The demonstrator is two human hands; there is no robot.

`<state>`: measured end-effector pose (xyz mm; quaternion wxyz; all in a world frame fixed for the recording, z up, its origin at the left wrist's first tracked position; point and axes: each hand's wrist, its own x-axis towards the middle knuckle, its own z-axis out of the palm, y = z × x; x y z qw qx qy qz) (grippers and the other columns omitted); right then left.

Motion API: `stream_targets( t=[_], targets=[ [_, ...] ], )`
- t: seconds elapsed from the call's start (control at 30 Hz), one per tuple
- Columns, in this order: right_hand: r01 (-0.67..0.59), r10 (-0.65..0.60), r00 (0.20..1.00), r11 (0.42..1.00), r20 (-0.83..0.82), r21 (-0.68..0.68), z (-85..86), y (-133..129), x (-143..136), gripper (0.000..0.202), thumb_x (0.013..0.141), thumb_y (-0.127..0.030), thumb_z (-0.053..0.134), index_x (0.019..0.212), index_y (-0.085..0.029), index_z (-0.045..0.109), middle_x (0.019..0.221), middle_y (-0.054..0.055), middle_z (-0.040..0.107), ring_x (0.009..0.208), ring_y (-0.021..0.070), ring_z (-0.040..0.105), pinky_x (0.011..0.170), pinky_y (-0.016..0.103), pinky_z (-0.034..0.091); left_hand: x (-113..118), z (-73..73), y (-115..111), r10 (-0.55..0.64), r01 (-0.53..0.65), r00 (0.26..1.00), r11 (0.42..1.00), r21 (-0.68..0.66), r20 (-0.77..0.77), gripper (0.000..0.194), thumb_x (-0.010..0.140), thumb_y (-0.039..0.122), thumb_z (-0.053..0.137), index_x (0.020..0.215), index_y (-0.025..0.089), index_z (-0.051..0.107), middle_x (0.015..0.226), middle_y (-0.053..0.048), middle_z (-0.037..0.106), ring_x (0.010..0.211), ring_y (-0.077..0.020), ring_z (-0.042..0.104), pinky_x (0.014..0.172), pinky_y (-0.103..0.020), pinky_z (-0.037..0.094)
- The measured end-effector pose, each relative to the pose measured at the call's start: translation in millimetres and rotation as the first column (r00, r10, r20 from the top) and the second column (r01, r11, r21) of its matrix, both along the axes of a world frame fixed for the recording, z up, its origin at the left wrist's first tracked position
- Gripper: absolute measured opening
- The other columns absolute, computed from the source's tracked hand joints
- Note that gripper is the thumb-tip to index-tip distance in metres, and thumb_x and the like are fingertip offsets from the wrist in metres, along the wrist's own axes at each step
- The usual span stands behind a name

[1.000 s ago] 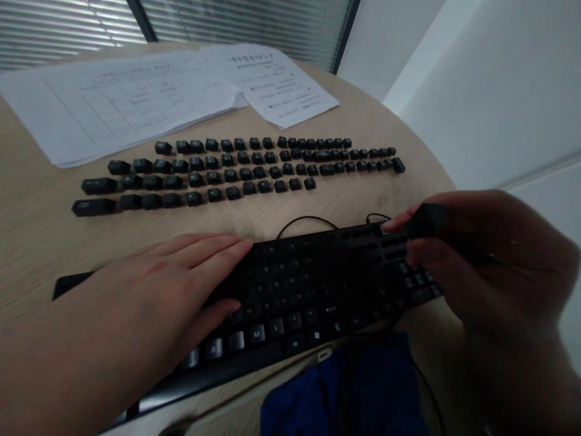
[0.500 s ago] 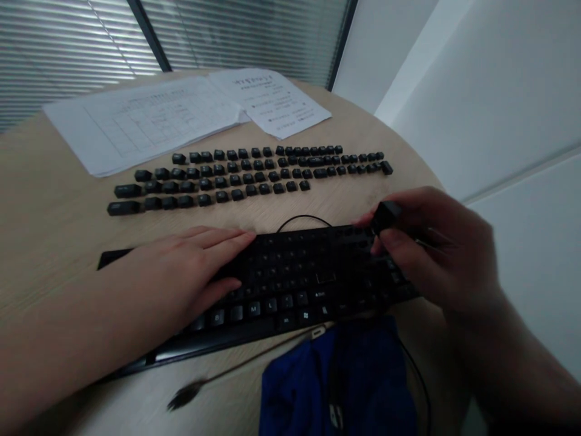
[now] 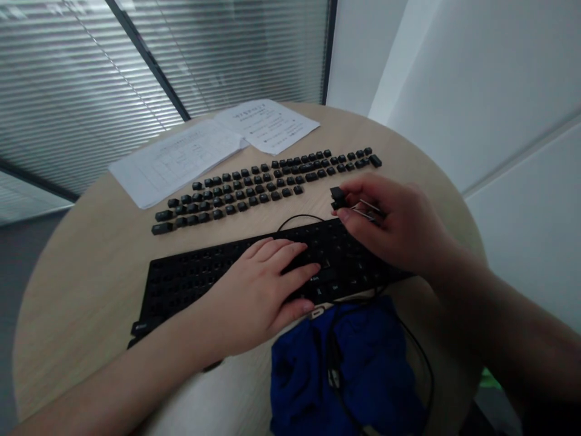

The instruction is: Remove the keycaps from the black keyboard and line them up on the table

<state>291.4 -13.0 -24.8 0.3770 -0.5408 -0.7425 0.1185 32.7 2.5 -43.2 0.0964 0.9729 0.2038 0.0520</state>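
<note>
A black keyboard (image 3: 181,278) lies at a slant on the round table, with many of its keycaps off on the left and upper parts. My left hand (image 3: 267,281) rests over its middle with the fingers spread, holding nothing. Above the keyboard's upper right edge, my right hand (image 3: 385,218) pinches a black keycap (image 3: 336,195) and a thin metal wire tool (image 3: 365,209). Loose black keycaps (image 3: 242,206) stand in slanting rows behind the keyboard.
Printed papers (image 3: 177,154) lie at the back of the wooden table (image 3: 59,303). In front of the keyboard is a blue cloth (image 3: 299,375) with a black cable (image 3: 424,357) over it. Window blinds and a white wall stand behind.
My left hand has moved right along the keyboard and its fingers have spread. My right hand has lifted the keycap up and left, off the keyboard. The camera view has shifted too.
</note>
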Motion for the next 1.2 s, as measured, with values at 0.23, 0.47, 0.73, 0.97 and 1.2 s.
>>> stream_targets(
  t=[0.23, 0.47, 0.73, 0.97, 1.2],
  targets=[
    [-0.031, 0.031, 0.999, 1.0, -0.013, -0.006, -0.5, 1.6, -0.1, 0.02, 0.089, -0.027, 0.066, 0.106, -0.019, 0.073, 0.082, 0.002, 0.075, 0.06, 0.0147, 0.061, 0.061, 0.029, 0.048, 2.5, -0.3, 6.8, 0.03, -0.03, 1.0, 0.999, -0.012, 0.009, 0.049, 0.105, 0.052, 0.052, 0.134, 0.017, 0.072, 0.14, -0.019, 0.064, 0.127, -0.0378, 0.061, 0.11, -0.06, 0.049],
    [-0.033, 0.033, 0.999, 0.999, 0.002, -0.014, -2.0, 2.2, -0.4, 0.022, 0.088, -0.026, 0.066, 0.108, -0.019, 0.074, 0.084, 0.003, 0.076, 0.066, 0.017, 0.065, 0.063, 0.03, 0.049, 1.8, -2.8, 6.7, 0.015, -0.015, 1.0, 1.0, 0.019, 0.011, 0.046, 0.105, 0.05, 0.054, 0.132, 0.017, 0.073, 0.14, -0.02, 0.065, 0.126, -0.038, 0.062, 0.108, -0.06, 0.052],
    [-0.042, 0.042, 0.999, 0.999, 0.006, -0.026, -2.1, 2.4, -0.4, 0.022, 0.089, -0.027, 0.066, 0.108, -0.019, 0.074, 0.082, 0.003, 0.075, 0.061, 0.0159, 0.062, 0.059, 0.029, 0.047, 0.2, -5.3, 8.2, 0.006, -0.007, 1.0, 1.0, 0.02, 0.028, 0.043, 0.106, 0.05, 0.053, 0.129, 0.02, 0.073, 0.141, -0.018, 0.065, 0.127, -0.0357, 0.063, 0.109, -0.058, 0.052],
    [-0.048, 0.049, 0.998, 0.998, 0.03, -0.046, -2.3, 3.0, 0.2, 0.022, 0.089, -0.029, 0.064, 0.107, -0.021, 0.075, 0.082, 0.003, 0.076, 0.062, 0.0167, 0.063, 0.058, 0.029, 0.047, 0.2, -4.0, 6.8, 0.01, -0.011, 0.999, 1.0, 0.023, 0.035, 0.044, 0.106, 0.049, 0.053, 0.13, 0.018, 0.073, 0.14, -0.019, 0.066, 0.126, -0.0363, 0.063, 0.108, -0.058, 0.052],
    [-0.041, 0.043, 0.997, 0.999, 0.071, -0.036, -2.2, 4.3, 0.4, 0.021, 0.089, -0.029, 0.065, 0.104, -0.02, 0.076, 0.081, 0.003, 0.076, 0.058, 0.0154, 0.06, 0.058, 0.028, 0.045, 0.4, -4.7, 6.5, 0.016, -0.017, 0.999, 1.0, 0.021, 0.033, 0.042, 0.106, 0.049, 0.055, 0.131, 0.02, 0.073, 0.141, -0.017, 0.065, 0.127, -0.0359, 0.062, 0.109, -0.058, 0.052]
  ],
)
